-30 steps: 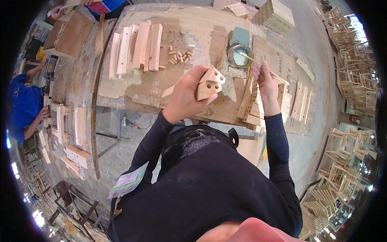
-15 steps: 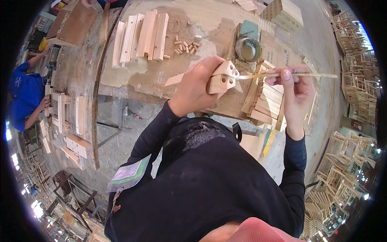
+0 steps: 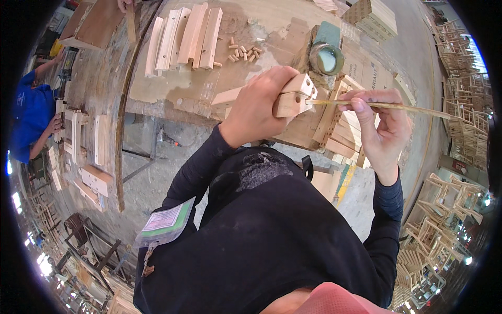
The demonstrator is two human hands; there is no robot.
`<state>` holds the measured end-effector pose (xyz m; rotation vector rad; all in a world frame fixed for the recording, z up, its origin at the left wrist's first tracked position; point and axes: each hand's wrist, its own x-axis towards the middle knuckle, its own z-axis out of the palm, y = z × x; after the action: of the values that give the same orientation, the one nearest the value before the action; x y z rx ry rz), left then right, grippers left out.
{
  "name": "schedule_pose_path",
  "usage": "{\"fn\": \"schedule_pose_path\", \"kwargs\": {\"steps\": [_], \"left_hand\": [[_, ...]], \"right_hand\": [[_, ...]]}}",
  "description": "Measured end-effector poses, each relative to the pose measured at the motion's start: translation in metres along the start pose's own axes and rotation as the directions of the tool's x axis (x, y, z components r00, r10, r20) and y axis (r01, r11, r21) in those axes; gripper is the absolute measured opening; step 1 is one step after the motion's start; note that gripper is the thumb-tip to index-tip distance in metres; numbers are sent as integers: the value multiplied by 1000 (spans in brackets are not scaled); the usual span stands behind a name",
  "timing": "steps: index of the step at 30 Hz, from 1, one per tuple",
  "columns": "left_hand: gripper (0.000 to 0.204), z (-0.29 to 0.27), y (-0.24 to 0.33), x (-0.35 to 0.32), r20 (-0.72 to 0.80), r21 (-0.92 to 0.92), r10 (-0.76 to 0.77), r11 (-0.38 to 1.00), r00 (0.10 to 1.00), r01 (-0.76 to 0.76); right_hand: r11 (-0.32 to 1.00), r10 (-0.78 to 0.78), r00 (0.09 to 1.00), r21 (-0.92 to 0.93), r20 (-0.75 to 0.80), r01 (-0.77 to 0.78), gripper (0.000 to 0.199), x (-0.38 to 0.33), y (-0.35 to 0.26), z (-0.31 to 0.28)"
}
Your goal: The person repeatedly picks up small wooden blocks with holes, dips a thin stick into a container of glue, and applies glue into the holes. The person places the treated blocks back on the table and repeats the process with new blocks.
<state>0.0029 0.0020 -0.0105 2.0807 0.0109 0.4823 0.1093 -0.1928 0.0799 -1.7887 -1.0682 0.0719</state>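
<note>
My left hand is wrapped round a pair of pale wooden bars, held side by side with their drilled ends facing right. Between the fingertips of my right hand is a long thin wooden stick, lying nearly level. Its left tip touches the lower bar's end, at a hole there. Beyond my hands stands a round pot with whitish liquid inside. Several short wooden dowels lie loose on the workbench, to the right of a row of wooden bars.
More wooden pieces are stacked at the bench's right side. A block stack stands at the far right. At a neighbouring bench on the left, a person in a blue shirt handles wood. Chair frames are piled along the right.
The stick's tip has moved from the seam between the two bars to a hole in the lower bar's end. My right hand has shifted slightly right and down.
</note>
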Motion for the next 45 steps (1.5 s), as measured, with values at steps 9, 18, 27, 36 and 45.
{"fn": "schedule_pose_path", "kwargs": {"steps": [9,18,27,36,45], "left_hand": [[49,1,2,-2,-1,-2,14,1000,1000,-14],[50,0,4,-2,12,9,-3,1000,1000,3],[50,1,4,-1,3,4,0,1000,1000,0],[51,0,7,0,-4,30,38,999,999,-37],[55,0,8,0,2,59,36,998,999,-36]], "right_hand": [[999,13,1000,38,-24,-13,9,-1,-2,2],[996,53,999,68,-15,-52,7,0,-10,-1],[981,68,992,188,-110,-46,6,-3,-16,-3],[994,-43,999,-104,4,43,11,6,-12,8],[1000,3,999,30,-43,-2,10,9,-13,13]]}}
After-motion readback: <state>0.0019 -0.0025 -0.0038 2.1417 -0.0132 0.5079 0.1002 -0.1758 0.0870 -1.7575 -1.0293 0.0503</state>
